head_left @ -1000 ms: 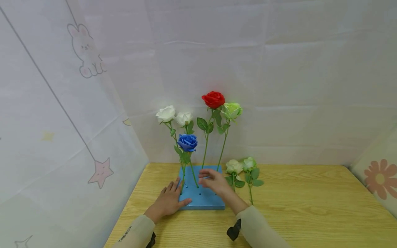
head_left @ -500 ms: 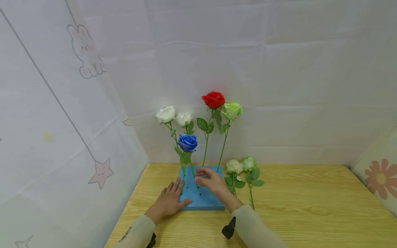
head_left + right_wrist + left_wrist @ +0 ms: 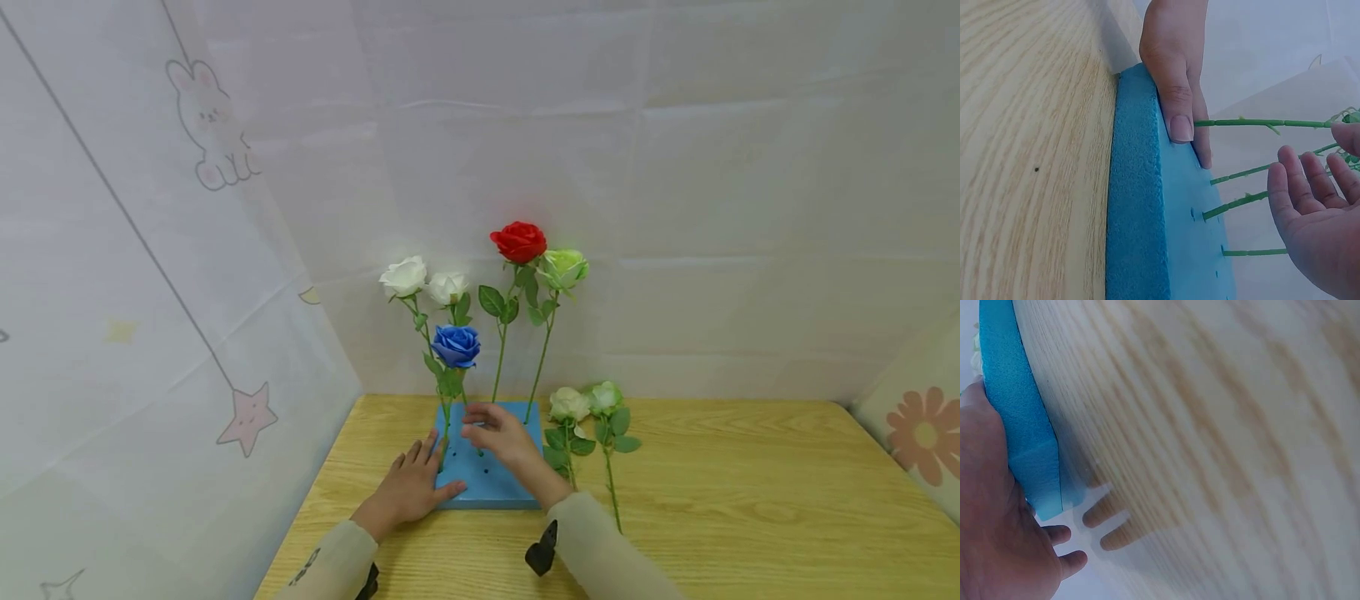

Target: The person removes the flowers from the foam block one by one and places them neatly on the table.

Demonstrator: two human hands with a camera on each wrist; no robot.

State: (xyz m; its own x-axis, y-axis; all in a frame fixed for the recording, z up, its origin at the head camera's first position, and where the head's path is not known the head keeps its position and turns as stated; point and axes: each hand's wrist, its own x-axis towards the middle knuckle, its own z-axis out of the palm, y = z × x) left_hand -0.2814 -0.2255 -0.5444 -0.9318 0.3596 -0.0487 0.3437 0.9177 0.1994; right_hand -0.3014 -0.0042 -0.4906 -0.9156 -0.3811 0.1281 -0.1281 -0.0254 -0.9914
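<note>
A blue foam block (image 3: pixel 498 493) with small holes lies on the table. My left hand (image 3: pixel 408 487) rests flat on its left edge, fingers spread, thumb on the top face; the right wrist view shows this thumb (image 3: pixel 1182 125) beside a green stem (image 3: pixel 1241 123). My right hand (image 3: pixel 502 437) hovers above the block, its fingers loosely bent and nothing visibly held, close to the stems under the blue rose (image 3: pixel 456 346). Two white roses (image 3: pixel 405 277), a red rose (image 3: pixel 519 242) and a light green rose (image 3: pixel 564 268) also stand upright in the block.
Right of the block, a cream rose (image 3: pixel 568 404) and a pale green-white rose (image 3: pixel 605 397) lie on the wooden table (image 3: pixel 735 483). A white cloth (image 3: pixel 712 208) hangs behind the table, and a printed one (image 3: pixel 187 292) at the left.
My right hand has moved a little left, closer to the stems under the blue rose. The left hand stays on the block, and the roses keep their places.
</note>
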